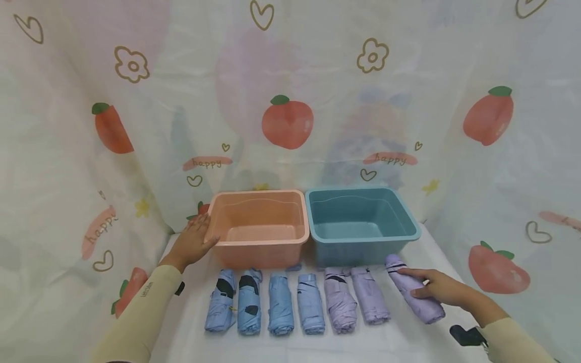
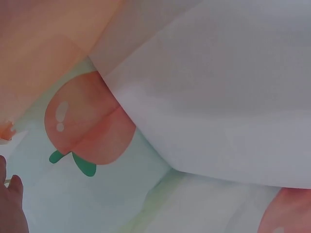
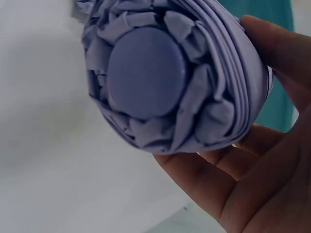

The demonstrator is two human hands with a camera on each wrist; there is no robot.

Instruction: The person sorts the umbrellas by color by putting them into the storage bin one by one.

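Observation:
My right hand [image 1: 438, 287] grips a folded purple umbrella [image 1: 417, 297] at the right end of the row, thumb and fingers on opposite sides of it. The right wrist view shows the umbrella's round end cap [image 3: 147, 73] ringed by gathered cloth. My left hand [image 1: 192, 241] lies with extended fingers at the left side of the orange bin [image 1: 260, 254]. In the left wrist view only a bit of that hand [image 2: 12, 204] shows at the edge. Two more purple umbrellas [image 1: 340, 302] and several blue umbrellas [image 1: 280, 305] lie side by side before the bins.
A teal bin [image 1: 363, 252] stands right beside the orange one, both with nothing inside. They sit on a white-covered table [image 1: 272, 348]. A patterned curtain [image 1: 317, 65] with fruit prints hangs close behind and on both sides.

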